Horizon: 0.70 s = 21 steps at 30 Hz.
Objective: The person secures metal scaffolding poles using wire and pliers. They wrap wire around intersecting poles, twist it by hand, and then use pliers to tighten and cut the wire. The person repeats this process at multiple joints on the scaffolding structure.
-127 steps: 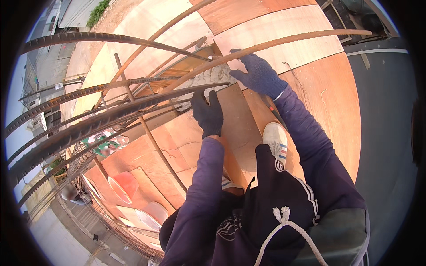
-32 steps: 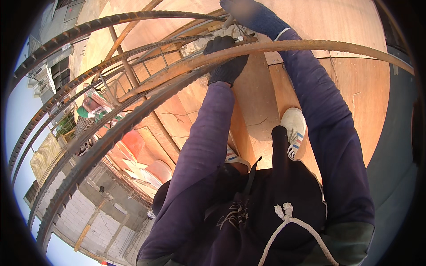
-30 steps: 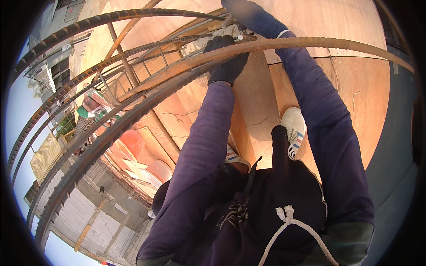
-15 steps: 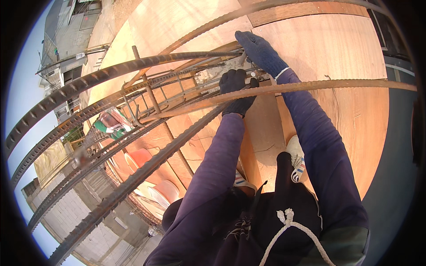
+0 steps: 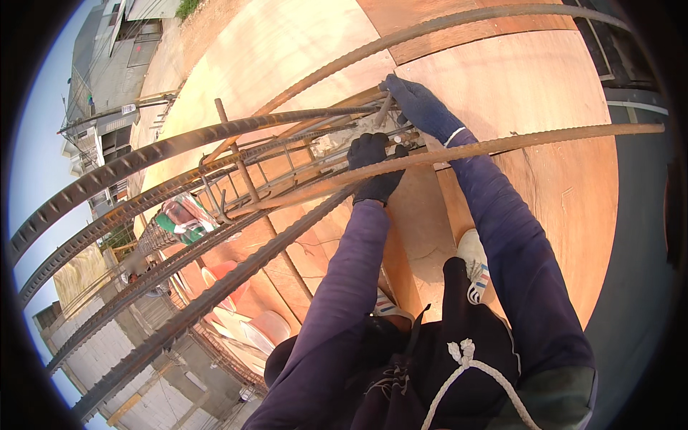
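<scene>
left hand gloved, fingers curled around rusty rebar. right hand just beyond it, fingers pinched on tie tool at bar crossing. risk: perched above plywood formwork, glove slipping on rebar, tool dropping through cage.

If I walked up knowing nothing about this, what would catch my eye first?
Most likely the long rusty steel bars that sweep across the picture from the lower left to the upper right. In the upper middle, two dark-gloved hands meet among them: the left hand grips a bar, and the right hand reaches in just beyond it. Under everything spreads a broad orange-brown plywood sheet, with buildings far below at the left.
</scene>
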Each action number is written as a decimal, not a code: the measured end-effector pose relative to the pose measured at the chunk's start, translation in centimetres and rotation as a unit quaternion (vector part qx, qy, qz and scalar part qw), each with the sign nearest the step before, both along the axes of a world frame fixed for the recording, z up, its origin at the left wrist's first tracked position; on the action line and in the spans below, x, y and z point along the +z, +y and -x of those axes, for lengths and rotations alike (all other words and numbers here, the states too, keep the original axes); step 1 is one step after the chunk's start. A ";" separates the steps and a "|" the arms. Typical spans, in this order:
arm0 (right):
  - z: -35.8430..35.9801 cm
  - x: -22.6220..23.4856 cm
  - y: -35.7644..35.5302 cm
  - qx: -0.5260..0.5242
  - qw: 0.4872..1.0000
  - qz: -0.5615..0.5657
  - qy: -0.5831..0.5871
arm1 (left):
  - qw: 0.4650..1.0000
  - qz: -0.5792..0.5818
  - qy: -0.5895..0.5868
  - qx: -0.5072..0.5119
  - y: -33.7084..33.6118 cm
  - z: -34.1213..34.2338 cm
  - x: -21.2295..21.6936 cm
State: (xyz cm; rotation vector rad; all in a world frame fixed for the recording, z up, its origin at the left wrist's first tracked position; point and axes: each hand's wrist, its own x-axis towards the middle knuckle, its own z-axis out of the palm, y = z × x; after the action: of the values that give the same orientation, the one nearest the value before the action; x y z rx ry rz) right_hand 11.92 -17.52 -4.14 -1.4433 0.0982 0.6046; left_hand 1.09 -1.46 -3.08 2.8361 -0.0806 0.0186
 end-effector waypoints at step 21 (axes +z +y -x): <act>10.5 -1.6 -0.6 -0.099 0.979 0.057 -0.169 | 0.998 -0.003 0.053 0.028 -0.7 0.1 0.5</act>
State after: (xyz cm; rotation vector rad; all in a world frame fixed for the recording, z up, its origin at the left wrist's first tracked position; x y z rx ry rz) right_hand 1.41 -18.17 -5.70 -1.6056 0.0071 0.1877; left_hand 1.00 -2.12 -2.55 2.8393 0.0210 -0.1190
